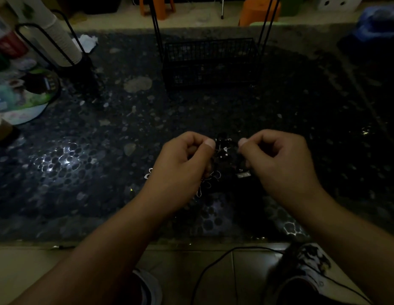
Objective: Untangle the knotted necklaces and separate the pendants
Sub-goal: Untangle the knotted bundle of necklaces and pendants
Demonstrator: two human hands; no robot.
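A dark knot of necklaces [223, 148] with small silver glints hangs between my two hands over the dark pebble-patterned table [103, 150]. My left hand [182, 164] pinches its left side between thumb and forefinger. My right hand [277, 159] pinches the right side the same way. Thin silver chain loops [208, 183] dangle below my left hand. A small silver pendant [243, 175] shows under my right hand, and another silver piece [148, 173] peeks out left of my left hand. The scene is dim and the cords are hard to tell apart.
A black wire basket [210, 62] stands behind the hands at the table's middle. At the far left are a stack of paper cups [57, 38] in a black holder, a round patterned plate [19, 100] and a tape roll [1, 128]. A black cable [213, 263] crosses the floor below.
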